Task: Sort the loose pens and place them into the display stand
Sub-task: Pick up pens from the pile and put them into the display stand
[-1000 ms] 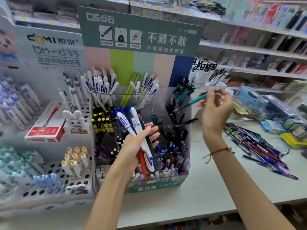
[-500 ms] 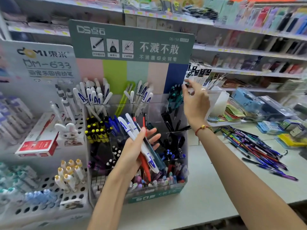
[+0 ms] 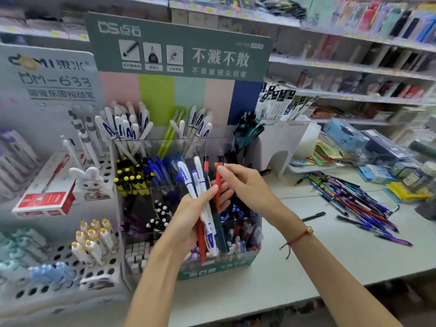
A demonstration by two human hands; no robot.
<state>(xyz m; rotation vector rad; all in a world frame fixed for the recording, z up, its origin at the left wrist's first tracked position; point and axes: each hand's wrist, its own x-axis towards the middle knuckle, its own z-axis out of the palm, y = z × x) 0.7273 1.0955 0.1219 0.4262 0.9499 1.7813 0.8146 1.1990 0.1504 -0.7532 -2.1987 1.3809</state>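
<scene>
My left hand (image 3: 188,218) grips a bunch of pens (image 3: 203,199) upright in front of the clear display stand (image 3: 236,263): white ones with blue print, red ones and a dark green one. My right hand (image 3: 245,185) pinches the top of a red pen (image 3: 218,185) in that bunch. The stand's compartments hold white, blue, black-and-yellow and dark teal pens (image 3: 247,131). A heap of loose pens (image 3: 354,201) lies on the counter to the right.
A white perforated pen rack (image 3: 59,279) stands to the left, with a red box (image 3: 44,199) on it. A white holder (image 3: 283,142) sits right of the stand. Packaged goods crowd the counter's far right. Store shelves fill the background.
My right hand has left the stand's upper right compartment, where it put a teal pen, and come back to the bunch, now pinching a red pen. The left hand stayed in place.
</scene>
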